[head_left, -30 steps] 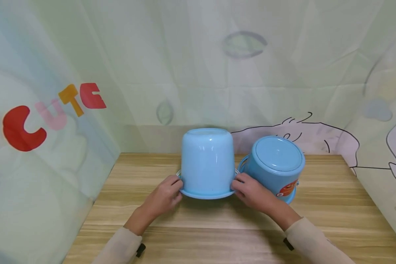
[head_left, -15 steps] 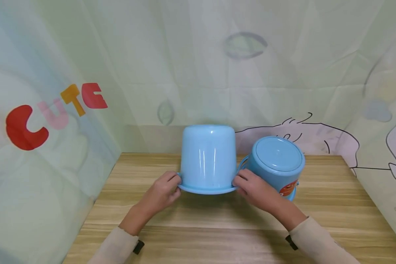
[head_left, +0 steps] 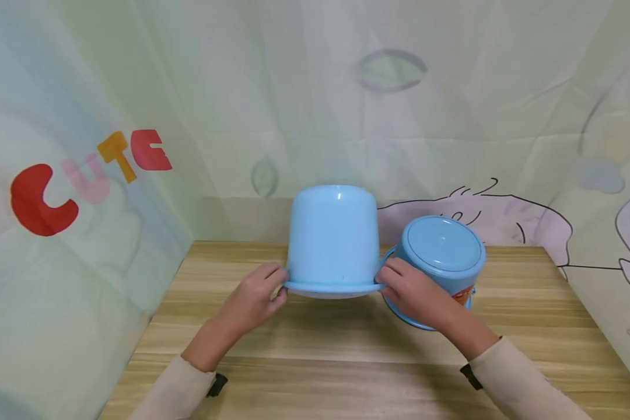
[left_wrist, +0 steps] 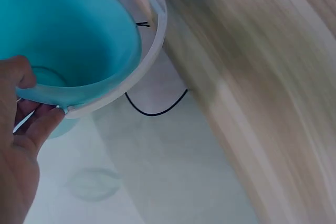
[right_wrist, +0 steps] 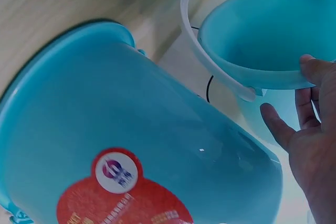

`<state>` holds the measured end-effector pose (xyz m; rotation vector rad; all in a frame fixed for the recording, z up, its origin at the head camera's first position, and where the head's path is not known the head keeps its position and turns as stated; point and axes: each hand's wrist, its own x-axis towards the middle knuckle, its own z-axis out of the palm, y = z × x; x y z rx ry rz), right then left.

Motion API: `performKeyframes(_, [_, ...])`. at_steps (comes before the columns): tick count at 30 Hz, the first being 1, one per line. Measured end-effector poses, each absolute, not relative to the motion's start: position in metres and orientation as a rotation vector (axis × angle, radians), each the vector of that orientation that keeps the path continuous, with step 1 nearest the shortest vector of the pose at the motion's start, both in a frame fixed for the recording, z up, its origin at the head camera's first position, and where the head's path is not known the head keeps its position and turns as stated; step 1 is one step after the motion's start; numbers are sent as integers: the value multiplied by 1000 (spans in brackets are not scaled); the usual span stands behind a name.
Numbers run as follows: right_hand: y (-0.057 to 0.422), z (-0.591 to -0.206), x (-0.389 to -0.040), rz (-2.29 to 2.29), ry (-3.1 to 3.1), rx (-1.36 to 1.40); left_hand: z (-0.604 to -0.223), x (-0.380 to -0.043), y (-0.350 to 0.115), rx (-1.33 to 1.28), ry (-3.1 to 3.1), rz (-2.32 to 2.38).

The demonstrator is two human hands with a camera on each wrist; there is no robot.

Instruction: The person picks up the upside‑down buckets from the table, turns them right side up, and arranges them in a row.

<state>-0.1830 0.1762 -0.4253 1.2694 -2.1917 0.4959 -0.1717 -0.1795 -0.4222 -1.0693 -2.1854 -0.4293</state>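
Observation:
A light-blue bucket (head_left: 333,239) is held bottom up, its rim above the table. My left hand (head_left: 257,297) grips the rim on the left side, thumb and fingers pinching the edge in the left wrist view. At the opposite side my right hand (head_left: 412,291) pinches the rim, thumb on the inner edge and fingers outside in the right wrist view. Both wrist views look into the bucket's hollow inside, and a pale hoop handle (left_wrist: 157,40) swings out from its rim. Next to my right hand stands a second blue bucket (head_left: 443,245), also bottom up.
The second bucket bears a red label (right_wrist: 121,192) and stands close to my right forearm. A wood-grain table (head_left: 336,373) lies below. Behind and at the sides hangs a printed cloth (head_left: 315,87) with cartoon drawings and coloured letters.
Both hands have raised the held bucket, and its rim stands higher over the table. The underside of the rim shows more now. The second bucket has stayed in place.

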Motion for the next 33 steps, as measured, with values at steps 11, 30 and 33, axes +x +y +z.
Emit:
performKeyframes(11, [181, -412, -179, 524, -2290, 1220, -407, -169, -179, -1061, -2192, -494])
performKeyframes(30, [191, -391, -185, 584, -2308, 1170, -385, -175, -170, -1053, -2143, -556])
performKeyframes(33, [192, -387, -184, 594, -2357, 1135, -383, -175, -169, -1050, -2140, -566])
